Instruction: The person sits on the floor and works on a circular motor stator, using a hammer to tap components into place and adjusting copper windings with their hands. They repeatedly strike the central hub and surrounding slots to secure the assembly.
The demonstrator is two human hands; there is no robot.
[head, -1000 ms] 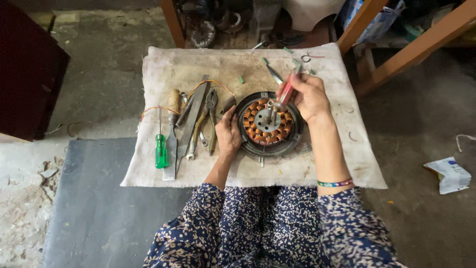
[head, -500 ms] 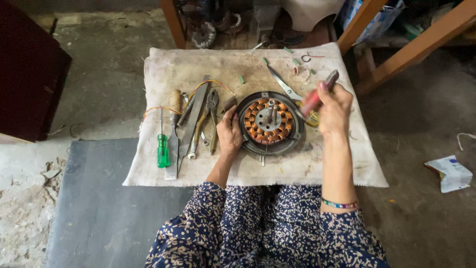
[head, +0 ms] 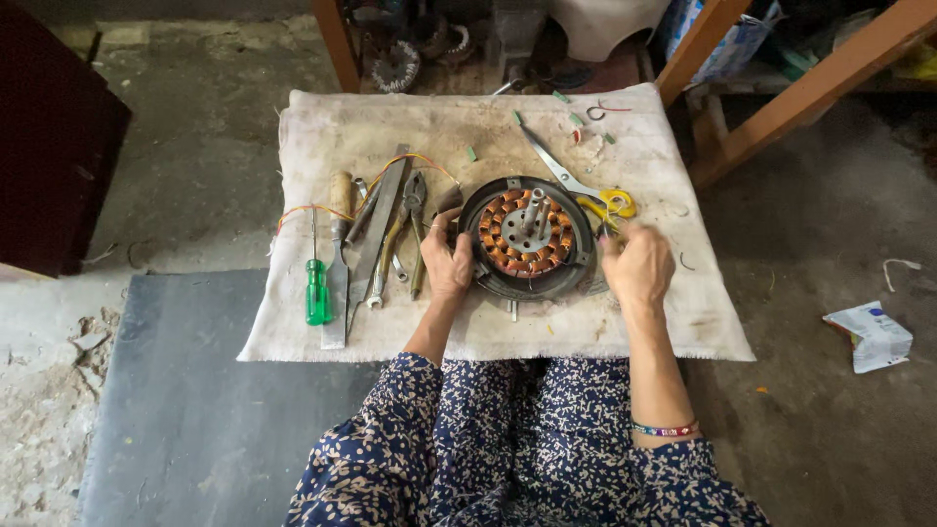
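My left hand (head: 447,262) grips the heavy, stiff motor (head: 528,237) by its rim; my right hand (head: 637,265), loosely curled beside it, holds nothing.

On the cloth (head: 390,122), the motor stator (head: 528,237) lies near the middle, the left hand (head: 447,265) at its left rim, the right hand (head: 638,267) just right, scissors (head: 576,183) behind, and hand tools (head: 376,244) toward the left edge.
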